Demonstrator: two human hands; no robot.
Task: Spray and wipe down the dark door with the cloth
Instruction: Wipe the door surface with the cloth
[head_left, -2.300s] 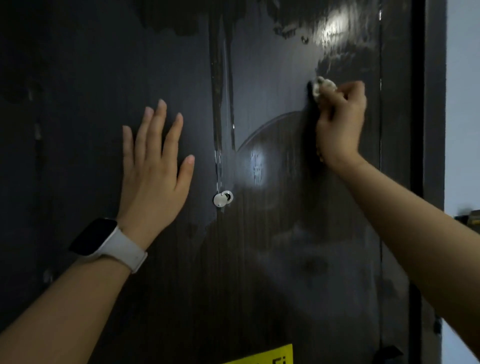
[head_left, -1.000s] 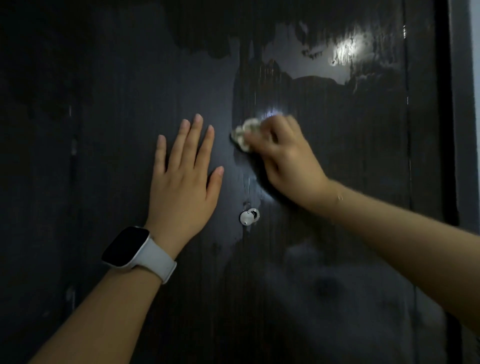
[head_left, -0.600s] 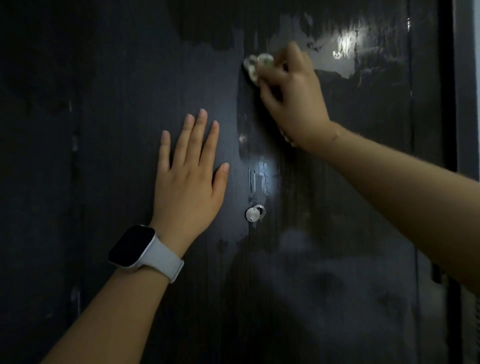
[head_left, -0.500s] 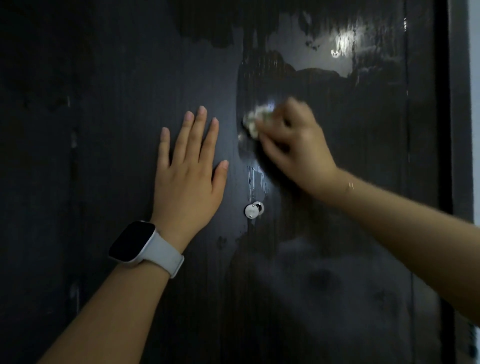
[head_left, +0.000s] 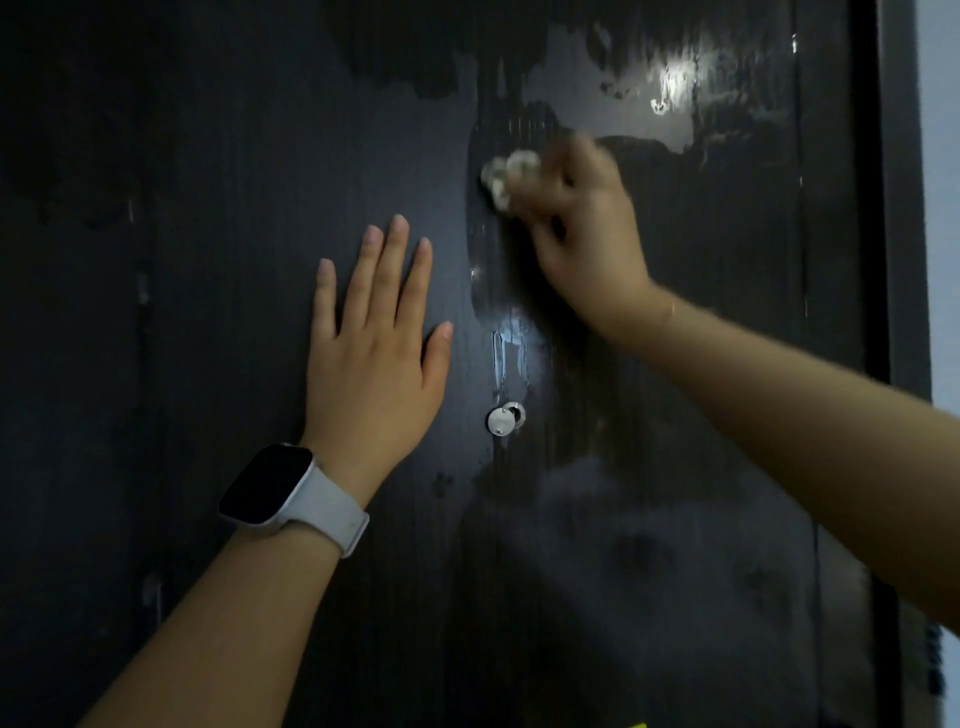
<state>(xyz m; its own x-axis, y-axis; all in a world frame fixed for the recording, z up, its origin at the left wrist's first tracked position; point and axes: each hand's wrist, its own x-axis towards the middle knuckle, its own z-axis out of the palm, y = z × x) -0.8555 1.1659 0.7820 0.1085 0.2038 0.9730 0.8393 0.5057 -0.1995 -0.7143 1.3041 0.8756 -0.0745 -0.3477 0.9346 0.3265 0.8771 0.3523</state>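
The scene is dim. Along the right edge runs a dark upright door frame (head_left: 901, 208), and beyond it a narrow strip of pale bluish-white wall (head_left: 944, 182) catches more light than anything else. A small bright yellow scrap (head_left: 638, 725) shows at the bottom edge, too cropped to tell what it is.

Arms: both bare to the frame edge, no sleeves seen.
Left wrist: a smartwatch (head_left: 267, 486) with a dark rectangular face, rounded corners and a pale grey band (head_left: 332, 512).
Right wrist: nothing worn.
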